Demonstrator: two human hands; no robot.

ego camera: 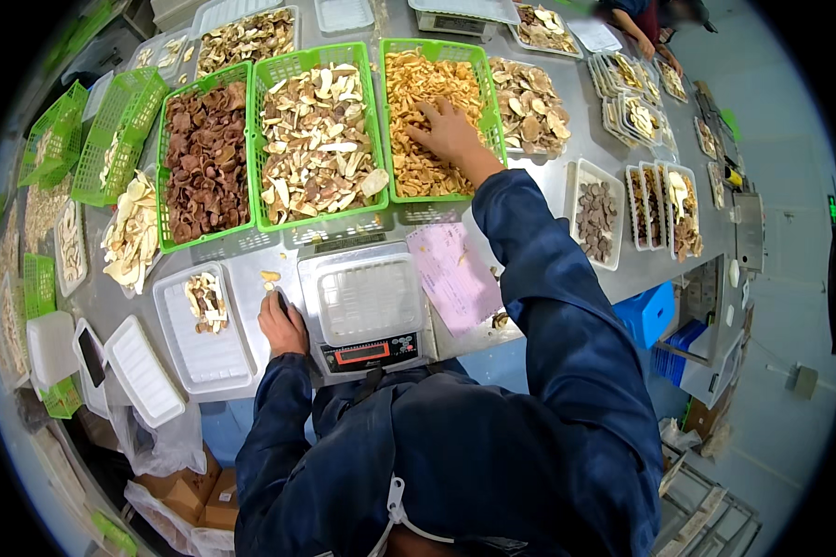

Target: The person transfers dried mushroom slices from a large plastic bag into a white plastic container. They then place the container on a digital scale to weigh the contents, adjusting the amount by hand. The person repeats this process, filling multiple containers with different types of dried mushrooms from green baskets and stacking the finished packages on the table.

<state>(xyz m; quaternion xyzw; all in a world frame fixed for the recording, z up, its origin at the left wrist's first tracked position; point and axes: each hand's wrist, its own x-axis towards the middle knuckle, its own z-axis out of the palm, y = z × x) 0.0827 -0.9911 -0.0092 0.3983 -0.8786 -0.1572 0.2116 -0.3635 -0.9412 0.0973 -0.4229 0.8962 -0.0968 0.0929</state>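
Note:
My right hand (449,132) reaches into a green plastic basket (488,76) of yellow-brown dried mushroom pieces (418,83), fingers spread on the heap. Whether it pinches any is unclear. My left hand (283,326) rests on the metal table at the left side of a digital scale (369,354), by a few loose pale pieces (270,276). On the scale sits a clear plastic tray (369,299) with nothing visible in it. Left of that hand, a white tray (205,362) holds a small pile of mixed dried slices (207,303). Sliced pale mushrooms (313,139) fill the middle green basket.
Dark reddish-brown dried mushrooms (207,160) fill another green basket. A pink written sheet (454,278) lies right of the scale. Filled trays (595,216) stand farther right. A phone (91,357) lies on trays at left. Another person's hands (646,47) are at the far right.

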